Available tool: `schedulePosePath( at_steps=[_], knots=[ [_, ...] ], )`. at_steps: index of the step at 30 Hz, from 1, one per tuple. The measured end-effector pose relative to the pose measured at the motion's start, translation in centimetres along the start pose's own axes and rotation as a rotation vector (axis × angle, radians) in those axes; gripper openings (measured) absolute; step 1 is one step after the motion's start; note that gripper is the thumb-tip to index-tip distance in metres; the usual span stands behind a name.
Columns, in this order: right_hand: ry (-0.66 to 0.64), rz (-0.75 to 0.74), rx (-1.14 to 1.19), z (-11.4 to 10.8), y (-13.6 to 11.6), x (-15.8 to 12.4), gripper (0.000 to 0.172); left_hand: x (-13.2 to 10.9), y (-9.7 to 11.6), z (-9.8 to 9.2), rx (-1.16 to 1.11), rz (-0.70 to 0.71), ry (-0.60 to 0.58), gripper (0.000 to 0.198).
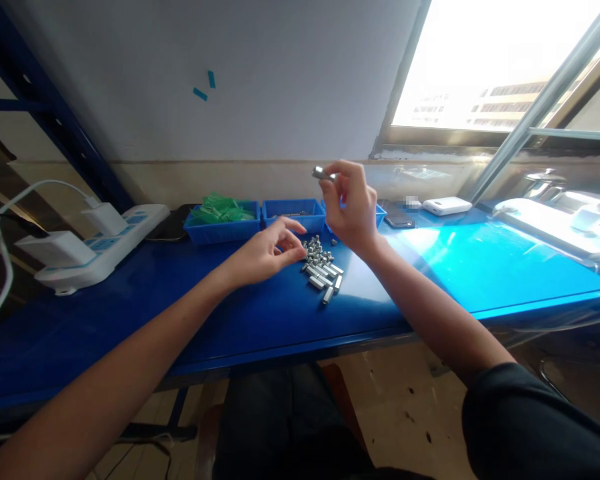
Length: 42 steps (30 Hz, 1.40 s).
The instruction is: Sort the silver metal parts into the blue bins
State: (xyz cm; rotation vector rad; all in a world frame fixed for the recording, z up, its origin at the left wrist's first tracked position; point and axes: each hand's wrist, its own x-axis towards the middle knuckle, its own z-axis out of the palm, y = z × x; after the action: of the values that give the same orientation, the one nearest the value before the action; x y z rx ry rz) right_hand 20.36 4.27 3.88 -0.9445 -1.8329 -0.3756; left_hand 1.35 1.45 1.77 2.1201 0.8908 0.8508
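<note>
My right hand [353,207] is raised above the bins, its thumb and fingertips pinching a short silvery metal standoff [322,174]. Just left of a pile of metal parts, my left hand [270,252] hovers low over the table with fingers curved and thumb apart, nothing visible between them. The pile holds several longer metal standoffs [329,294] at its near side and small metal pieces [316,248], perhaps nuts or screws, at its far side. My right hand partly hides a blue bin [380,215] behind it.
Behind the pile stand a blue bin [220,231] of green plastic pieces [223,208] and a middle blue bin [294,205] with thin items inside. A power strip [105,243] with plugged chargers lies left. A dark phone [399,217] and white power bank [447,206] lie right, near the window.
</note>
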Motion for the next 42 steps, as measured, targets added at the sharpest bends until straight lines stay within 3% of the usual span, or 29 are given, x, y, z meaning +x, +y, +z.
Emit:
schedulePosePath(
  at_steps=[2, 4, 6, 10, 14, 16, 20, 24, 27, 29, 31, 33, 34, 36, 39, 42],
  knots=[
    [-0.053, 0.08, -0.08, 0.3, 0.7, 0.5, 0.032, -0.2, 0.0, 0.6, 0.233, 0.098, -0.158, 0.031],
    [-0.257, 0.133, -0.174, 0.5, 1.2, 0.7, 0.029, -0.2, 0.0, 1.2, 0.371, 0.197, -0.28, 0.019],
    [-0.453, 0.157, -0.203, 0.6, 1.4, 0.5, 0.026, -0.2, 0.0, 1.5, 0.458, 0.224, -0.316, 0.012],
    [-0.563, 0.098, -0.046, -0.3, 0.8, -0.3, 0.024, -0.2, 0.2, 1.4, 0.569, 0.144, -0.292, 0.01],
    [-0.879, -0.102, 0.088, -1.5, -0.2, -0.9, 0.017, 0.0, -0.4, 0.4, 0.59, 0.134, -0.287, 0.012],
    [-0.984, -0.158, 0.047, -1.6, -0.7, -1.3, 0.017, 0.1, -1.2, -0.4, 0.649, 0.088, -0.238, 0.015],
    [-1.057, -0.217, -0.087, -1.2, -1.8, -2.2, 0.027, 0.1, -3.0, -2.2, 0.726, -0.061, -0.143, 0.024],
    [-1.011, -0.331, -0.043, -0.8, -2.6, -2.7, 0.015, 0.2, -3.5, -2.7, 0.687, -0.078, -0.122, 0.028],
    [-0.85, -0.38, 0.051, -1.2, -2.7, -2.1, 0.013, 0.3, -3.1, -2.2, 0.649, -0.052, -0.116, 0.03],
    [-0.611, -0.342, 0.118, -1.9, -2.5, -1.3, 0.016, 0.2, -2.6, -1.8, 0.626, -0.032, -0.086, 0.032],
    [-0.286, -0.228, 0.134, -2.6, -2.2, -0.2, 0.022, 0.2, -2.1, -1.3, 0.582, 0.008, -0.077, 0.033],
    [0.001, -0.075, 0.099, -2.8, -1.6, 0.7, 0.03, 0.0, -1.5, -0.7, 0.535, 0.088, -0.125, 0.032],
    [0.082, -0.014, 0.072, -2.6, -1.2, 1.1, 0.033, 0.0, -1.1, -0.3, 0.523, 0.137, -0.165, 0.031],
    [0.062, 0.046, 0.014, -1.9, -0.3, 1.4, 0.032, -0.1, -0.6, 0.7, 0.535, 0.215, -0.236, 0.027],
    [-0.25, 0.056, -0.053, -0.6, 0.9, 0.9, 0.028, 0.0, -0.1, 1.8, 0.598, 0.233, -0.273, 0.02],
    [-0.534, 0.049, -0.041, -0.5, 0.9, -0.3, 0.024, 0.1, -0.3, 1.7, 0.679, 0.169, -0.243, 0.015]
  ],
)
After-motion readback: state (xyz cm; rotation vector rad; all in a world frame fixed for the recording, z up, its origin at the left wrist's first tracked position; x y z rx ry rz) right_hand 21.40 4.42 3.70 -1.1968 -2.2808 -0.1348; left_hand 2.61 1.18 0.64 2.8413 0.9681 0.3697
